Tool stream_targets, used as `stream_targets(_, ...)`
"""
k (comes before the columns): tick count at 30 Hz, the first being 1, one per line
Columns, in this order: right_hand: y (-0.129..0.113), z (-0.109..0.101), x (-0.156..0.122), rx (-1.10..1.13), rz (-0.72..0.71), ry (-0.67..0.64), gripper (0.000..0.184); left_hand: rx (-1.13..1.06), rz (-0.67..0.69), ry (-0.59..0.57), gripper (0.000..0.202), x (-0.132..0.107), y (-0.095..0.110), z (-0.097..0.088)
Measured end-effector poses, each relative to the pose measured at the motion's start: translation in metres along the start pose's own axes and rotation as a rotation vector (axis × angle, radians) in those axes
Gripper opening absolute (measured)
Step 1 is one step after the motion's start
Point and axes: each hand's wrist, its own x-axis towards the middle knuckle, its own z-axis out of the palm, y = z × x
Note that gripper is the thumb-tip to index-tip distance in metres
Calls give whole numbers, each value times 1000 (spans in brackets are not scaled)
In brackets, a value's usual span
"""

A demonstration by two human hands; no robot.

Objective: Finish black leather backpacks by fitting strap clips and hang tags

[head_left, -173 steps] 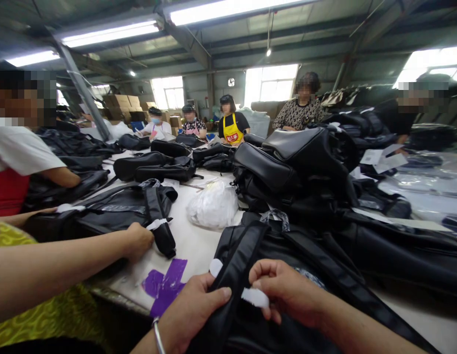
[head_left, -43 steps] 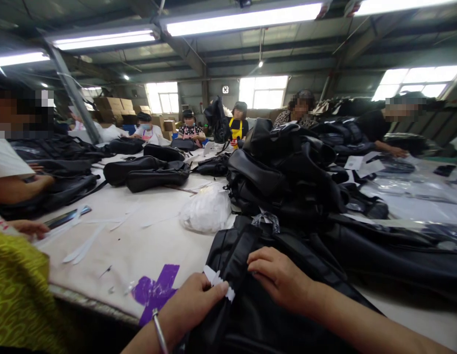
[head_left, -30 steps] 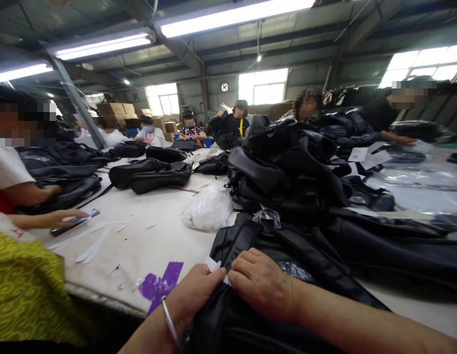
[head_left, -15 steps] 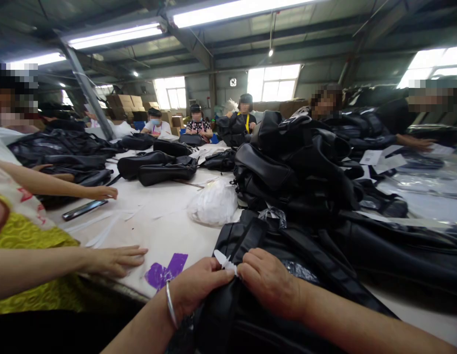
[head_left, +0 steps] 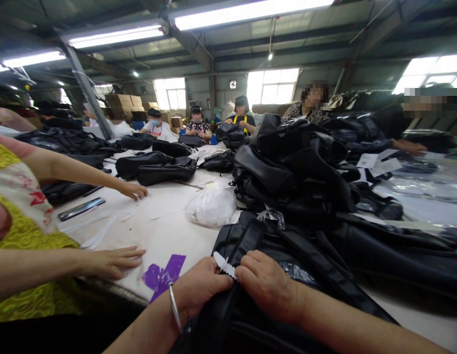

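Observation:
A white strip with a notched edge (head_left: pixel 224 264) lies between my two hands, over a black bag with straps (head_left: pixel 246 322). My left hand (head_left: pixel 203 284), with a silver bangle at the wrist, grips the strip's near side between thumb and fingers. From the right, my right hand (head_left: pixel 267 281) closes its bent fingers on the strip's other end, against the bag. Its fingertips and the strip's lower end are partly hidden. Crinkled clear plastic (head_left: pixel 272 216) shows at the bag's top.
Black bags (head_left: pixel 290 162) are heaped behind. A clear plastic sack of white pieces (head_left: pixel 212 204), purple tape (head_left: pixel 171 269) and a phone (head_left: pixel 81 208) lie on the white table (head_left: pixel 154 216). At left, a co-worker's hands (head_left: pixel 117 261) reach over the table. Several people work beyond.
The co-worker's farther hand has moved right along the table, away from the phone. My hands stay on the strip, and a little more of its notched edge shows between them.

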Motion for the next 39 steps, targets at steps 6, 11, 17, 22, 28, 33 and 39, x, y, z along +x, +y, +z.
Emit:
stream_targets(6,1,-4,1,21,-78,69,19,-133,-14,-77,17,0,-1,0)
stream_targets(11,2,-1,-2,-6,-1,47,26,-205,-68,-44,16,-3,-2,-7)
stream_targets(17,2,5,-6,-64,39,46,24,-244,-130,-64,27,-22,-5,-11)
stream_targets(22,-1,5,-2,-14,82,33,18,-128,-107,-41,37,-33,-3,-16)
stream_targets(28,2,-17,-10,155,165,-69,28,490,-39,63,33,-31,12,-45)
stream_targets(33,20,-43,-34,204,288,-88,22,952,161,361,31,-9,42,-69)
stream_targets(39,22,-31,-83,278,423,-227,18,864,280,376,18,78,65,-86)
